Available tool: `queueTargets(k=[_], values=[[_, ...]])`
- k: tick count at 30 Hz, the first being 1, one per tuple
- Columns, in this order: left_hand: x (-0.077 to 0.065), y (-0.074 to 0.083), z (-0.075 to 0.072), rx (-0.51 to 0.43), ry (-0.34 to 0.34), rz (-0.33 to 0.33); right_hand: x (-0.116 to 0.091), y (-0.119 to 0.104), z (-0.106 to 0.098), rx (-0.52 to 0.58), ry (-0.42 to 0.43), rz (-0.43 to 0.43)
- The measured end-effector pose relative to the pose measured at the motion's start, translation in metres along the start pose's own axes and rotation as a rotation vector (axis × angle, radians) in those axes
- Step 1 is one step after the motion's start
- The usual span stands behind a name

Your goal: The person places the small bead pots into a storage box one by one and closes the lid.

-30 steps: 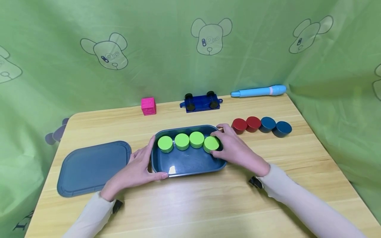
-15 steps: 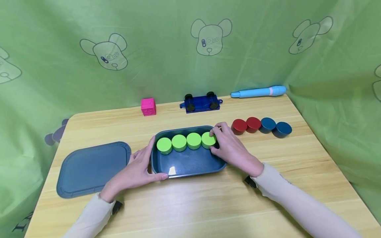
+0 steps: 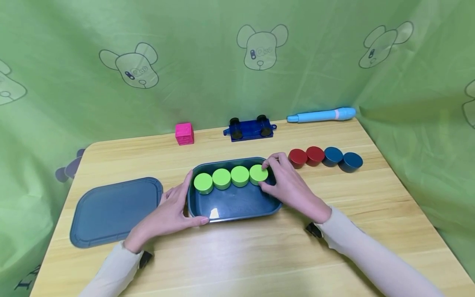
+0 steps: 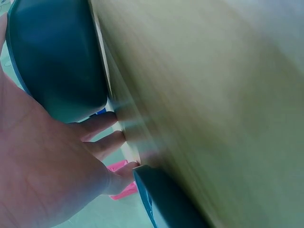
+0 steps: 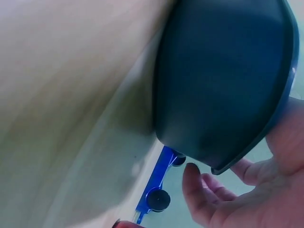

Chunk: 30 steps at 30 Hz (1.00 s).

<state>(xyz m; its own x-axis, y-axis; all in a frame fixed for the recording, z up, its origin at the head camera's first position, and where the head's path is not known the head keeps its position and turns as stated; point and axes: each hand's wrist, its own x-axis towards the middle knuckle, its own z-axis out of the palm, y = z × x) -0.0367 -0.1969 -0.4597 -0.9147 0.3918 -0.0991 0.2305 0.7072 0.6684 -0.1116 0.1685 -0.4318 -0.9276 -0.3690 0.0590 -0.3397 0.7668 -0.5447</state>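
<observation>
In the head view a dark blue rectangular box [image 3: 233, 206] lies on the table with several light green round blocks [image 3: 221, 178] lined up along its far side. My left hand [image 3: 168, 212] rests against the box's left end, thumb along the front rim and index finger up the left side. Its other fingers extend beside the wall, as the left wrist view shows on the outer box wall [image 4: 57, 57]. Thumb and index finger of my right hand [image 3: 287, 185] pinch the rightmost green block [image 3: 258, 175] inside the box. The right wrist view shows the box's outside [image 5: 223, 85], the block hidden behind it.
A dark blue lid [image 3: 116, 210] lies left of the box. Two red blocks [image 3: 314, 156] and two blue blocks [image 3: 332, 156] form a row at right. Along the back edge are a pink cube [image 3: 184, 134], a blue wheeled toy chassis [image 3: 251, 130] and a light blue toy microphone [image 3: 322, 115].
The right hand, pinching the rightmost green block, has moved it left and slightly back. The whole green row has shifted a little left and now sits straighter. The left hand stays in place.
</observation>
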Motion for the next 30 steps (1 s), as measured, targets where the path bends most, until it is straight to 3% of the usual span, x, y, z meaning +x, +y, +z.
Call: queueTargets(k=[8,15,22,30], values=[[0.000,0.001,0.000,0.001,-0.002,-0.007,-0.010,0.009,-0.010,0.133,0.033,-0.023],[0.001,0.000,0.001,0.010,-0.003,-0.006,-0.020,0.025,-0.023,0.229,0.135,-0.053],[-0.001,0.000,0.001,0.012,0.001,-0.013,-0.030,0.046,-0.040,0.370,0.176,0.055],[0.001,-0.002,0.002,0.006,-0.003,-0.013,-0.047,0.087,-0.058,0.377,0.287,0.143]])
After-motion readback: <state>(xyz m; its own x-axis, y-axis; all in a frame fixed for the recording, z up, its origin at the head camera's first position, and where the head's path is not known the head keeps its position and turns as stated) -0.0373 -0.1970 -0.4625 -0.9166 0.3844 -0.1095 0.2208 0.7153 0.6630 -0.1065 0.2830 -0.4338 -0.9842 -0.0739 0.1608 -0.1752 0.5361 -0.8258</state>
